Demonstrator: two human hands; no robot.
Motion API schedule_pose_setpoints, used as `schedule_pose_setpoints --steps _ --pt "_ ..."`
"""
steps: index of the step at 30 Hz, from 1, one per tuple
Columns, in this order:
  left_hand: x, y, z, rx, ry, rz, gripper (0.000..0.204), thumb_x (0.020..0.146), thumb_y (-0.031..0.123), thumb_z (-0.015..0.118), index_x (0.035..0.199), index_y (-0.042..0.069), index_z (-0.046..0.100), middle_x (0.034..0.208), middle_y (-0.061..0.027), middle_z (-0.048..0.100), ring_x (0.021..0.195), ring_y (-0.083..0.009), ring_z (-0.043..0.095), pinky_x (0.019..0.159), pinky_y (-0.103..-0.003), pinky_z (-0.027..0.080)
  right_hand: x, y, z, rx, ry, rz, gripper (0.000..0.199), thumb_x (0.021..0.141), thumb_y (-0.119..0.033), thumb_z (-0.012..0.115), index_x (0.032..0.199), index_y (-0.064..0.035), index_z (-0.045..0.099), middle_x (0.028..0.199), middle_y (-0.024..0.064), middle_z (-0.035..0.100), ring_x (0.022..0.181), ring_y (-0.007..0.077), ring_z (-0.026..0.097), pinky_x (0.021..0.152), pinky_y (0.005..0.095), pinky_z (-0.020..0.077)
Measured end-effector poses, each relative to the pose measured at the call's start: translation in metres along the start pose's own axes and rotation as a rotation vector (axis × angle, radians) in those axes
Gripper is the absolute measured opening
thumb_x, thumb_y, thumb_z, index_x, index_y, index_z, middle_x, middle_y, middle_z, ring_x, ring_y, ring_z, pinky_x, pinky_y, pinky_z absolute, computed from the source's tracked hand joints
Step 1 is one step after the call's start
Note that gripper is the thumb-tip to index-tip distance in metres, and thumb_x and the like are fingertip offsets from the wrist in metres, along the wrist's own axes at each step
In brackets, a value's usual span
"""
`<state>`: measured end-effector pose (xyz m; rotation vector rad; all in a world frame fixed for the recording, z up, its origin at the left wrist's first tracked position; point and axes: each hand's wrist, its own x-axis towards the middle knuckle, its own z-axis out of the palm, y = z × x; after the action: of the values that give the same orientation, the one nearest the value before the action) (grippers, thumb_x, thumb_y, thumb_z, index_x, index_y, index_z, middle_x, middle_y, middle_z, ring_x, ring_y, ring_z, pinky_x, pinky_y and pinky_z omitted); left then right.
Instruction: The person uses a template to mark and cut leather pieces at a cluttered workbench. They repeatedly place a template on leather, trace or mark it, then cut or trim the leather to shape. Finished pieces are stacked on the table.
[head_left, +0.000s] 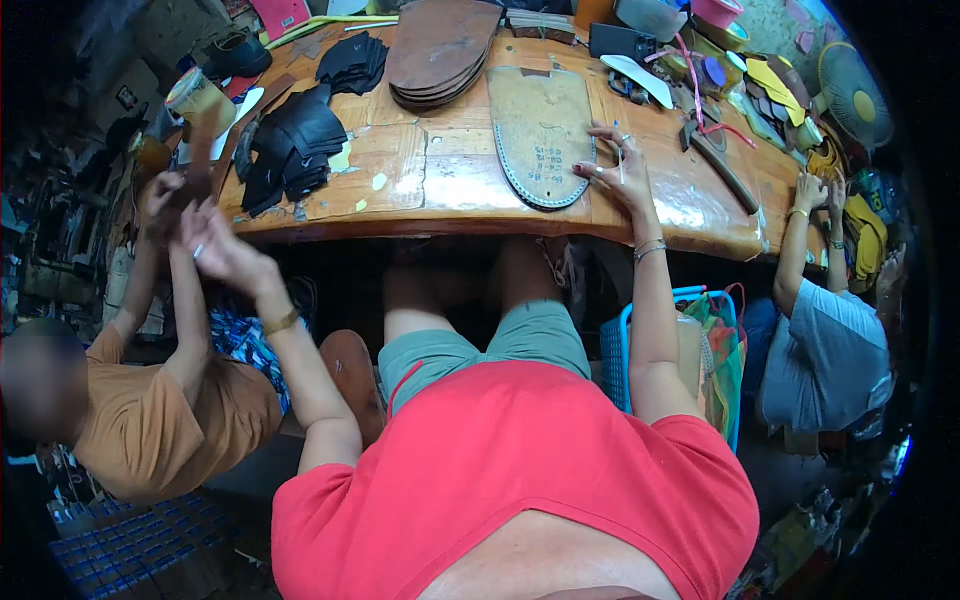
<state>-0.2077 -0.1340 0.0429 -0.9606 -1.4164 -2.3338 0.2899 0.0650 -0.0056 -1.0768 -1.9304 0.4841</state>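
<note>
A pale tan leather panel point(543, 125) with a rounded near end lies on the wooden table point(380, 215). White stitching follows its dark edge, and handwriting marks its surface. My right hand point(625, 175) touches the panel's right edge, thumb and fingers spread apart, not gripping it. At the far left my left hand point(225, 250) is raised beside a co-worker's hands point(163, 205), close to an upright brown strip-like piece point(200, 160). Motion smears my left fingers and that piece. Whether my left hand touches it cannot be made out.
Brown rounded leather panels point(440, 50) are stacked at the back. Black leather pieces point(295, 145) lie left of centre. A hammer point(720, 165) rests on the right, near another person's hands point(815, 195). A blue basket point(620, 350) stands beside my right arm. Jars and tubs crowd the back right.
</note>
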Motion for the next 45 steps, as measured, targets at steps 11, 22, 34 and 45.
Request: schedule_pose_setpoints --steps 11,22,34,45 --pt "-0.140 0.001 0.213 0.044 -1.457 0.166 0.072 0.072 0.048 0.077 0.130 0.012 0.055 0.136 -0.0163 0.048 0.123 -0.0286 0.049 0.100 -0.037 0.038 -0.004 -0.016 -0.004 -0.118 -0.054 0.076 0.066 0.055 -0.035 0.089 0.111 -0.0088 0.064 0.132 0.0142 0.055 0.119 0.0307 0.051 0.103 0.0388 0.0381" --pt "-0.157 -0.018 0.215 0.278 -1.533 0.313 0.107 0.047 0.070 0.078 0.137 0.019 0.050 0.148 -0.0195 0.034 0.140 -0.0342 0.027 0.110 -0.052 0.014 -0.007 -0.010 -0.004 -0.099 -0.047 0.066 0.066 0.054 -0.035 0.089 0.110 -0.0088 0.065 0.134 0.0167 0.054 0.120 0.0334 0.049 0.104 0.0398 0.0370" --pt "-0.158 -0.019 0.213 0.289 -1.518 0.337 0.111 0.043 0.067 0.081 0.138 0.019 0.047 0.148 -0.0199 0.034 0.141 -0.0338 0.025 0.111 -0.050 0.014 -0.008 -0.018 -0.006 -0.131 -0.068 0.105 0.068 0.054 -0.039 0.089 0.110 -0.0094 0.066 0.134 0.0170 0.054 0.119 0.0330 0.049 0.104 0.0397 0.0375" --pt "-0.156 -0.021 0.214 0.269 -1.538 0.330 0.116 0.043 0.069 0.080 0.141 0.018 0.043 0.150 -0.0192 0.032 0.141 -0.0343 0.023 0.111 -0.050 0.014 -0.008 -0.022 -0.007 -0.129 -0.085 0.092 0.070 0.052 -0.036 0.090 0.111 -0.0080 0.066 0.136 0.0183 0.051 0.123 0.0325 0.046 0.106 0.0382 0.0366"
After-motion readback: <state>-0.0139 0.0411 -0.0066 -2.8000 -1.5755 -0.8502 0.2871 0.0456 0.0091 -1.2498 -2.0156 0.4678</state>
